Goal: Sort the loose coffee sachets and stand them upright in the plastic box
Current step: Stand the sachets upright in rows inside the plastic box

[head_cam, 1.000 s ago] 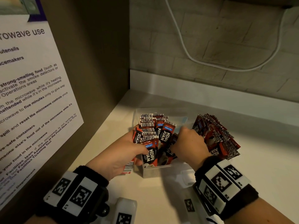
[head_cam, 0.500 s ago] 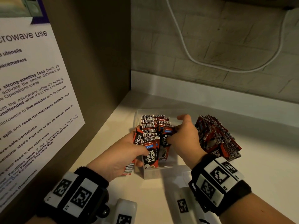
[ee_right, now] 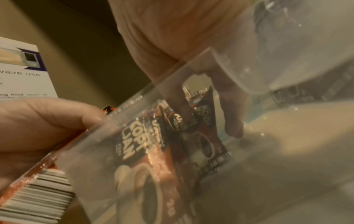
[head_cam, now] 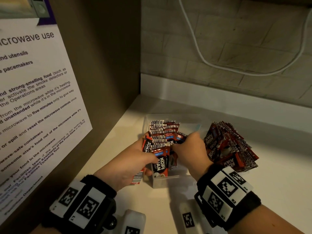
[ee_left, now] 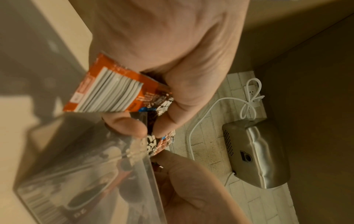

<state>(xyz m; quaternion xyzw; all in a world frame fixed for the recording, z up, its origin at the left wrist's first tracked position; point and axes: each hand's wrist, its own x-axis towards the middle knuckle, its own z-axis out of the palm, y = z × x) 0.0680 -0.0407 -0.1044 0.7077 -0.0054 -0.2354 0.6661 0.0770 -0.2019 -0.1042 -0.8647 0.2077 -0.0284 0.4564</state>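
Observation:
A clear plastic box (head_cam: 168, 182) stands on the white counter with several red-and-black coffee sachets (head_cam: 160, 135) upright in it. My left hand (head_cam: 150, 166) grips the box's near-left corner. It holds one sachet (ee_left: 107, 92) against the outside of the wall, thumb (ee_right: 47, 118) over the rim. My right hand (head_cam: 179, 146) reaches down into the box from the right. Its fingers (ee_right: 229, 115) show through the clear wall and seem to pinch a sachet (ee_right: 203, 109) among the others. A fanned pile of loose sachets (head_cam: 231, 149) lies just right of the box.
A brown cabinet side with a microwave-use poster (head_cam: 33, 98) walls off the left. A white cable (head_cam: 219, 65) hangs on the tiled back wall above a white ledge (head_cam: 219, 102). A metal wall unit (ee_left: 254, 153) appears in the left wrist view. Bare counter lies right of the pile.
My right hand rose towards the back of the box, then came down again among the sachets. The left hand has kept its hold on the box corner.

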